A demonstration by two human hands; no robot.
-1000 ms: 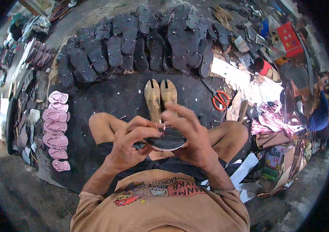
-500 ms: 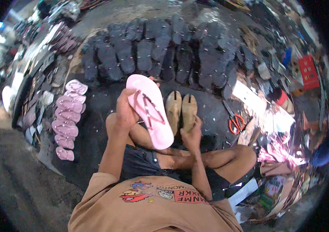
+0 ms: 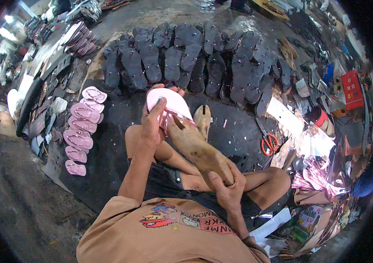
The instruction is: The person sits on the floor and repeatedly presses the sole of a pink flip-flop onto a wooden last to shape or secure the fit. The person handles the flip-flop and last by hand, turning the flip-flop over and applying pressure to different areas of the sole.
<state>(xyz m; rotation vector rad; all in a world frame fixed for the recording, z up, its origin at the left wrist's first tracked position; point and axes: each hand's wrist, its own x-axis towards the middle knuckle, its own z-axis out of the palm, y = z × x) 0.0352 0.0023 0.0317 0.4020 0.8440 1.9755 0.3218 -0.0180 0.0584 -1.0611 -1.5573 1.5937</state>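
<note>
1. The left hand's fingers (image 3: pixel 159 108) are closed on the toe end of a pink sandal (image 3: pixel 174 100), the thumb lying on its upper face; more fingertips show past the far edge. The left hand (image 3: pixel 151 125) is bent round one side of it.
2. The right hand (image 3: pixel 231 189) grips the heel end of a wooden last (image 3: pixel 197 151), fingers wrapped round it and thumb along the top.
3. The sandal is in front of the crossed legs (image 3: pixel 184 164), raised over a black mat (image 3: pixel 243 131). The last points away from the body, its slotted toe meeting the sandal's pink straps (image 3: pixel 162 119); how far it reaches under them is hard to tell.
4. Just beyond, a second wooden last (image 3: pixel 202 119) lies on the mat, partly hidden by the first. A small pink strip (image 3: pixel 225 123) is to its right.
5. Farther right lie scissors (image 3: pixel 269 143) with orange handles; to the left, a column of pink sandals (image 3: pixel 81 127), overlapping.
6. Across the mat's far side spread dark soles (image 3: pixel 151 65), with a red box (image 3: pixel 353 90) at far right.
</note>
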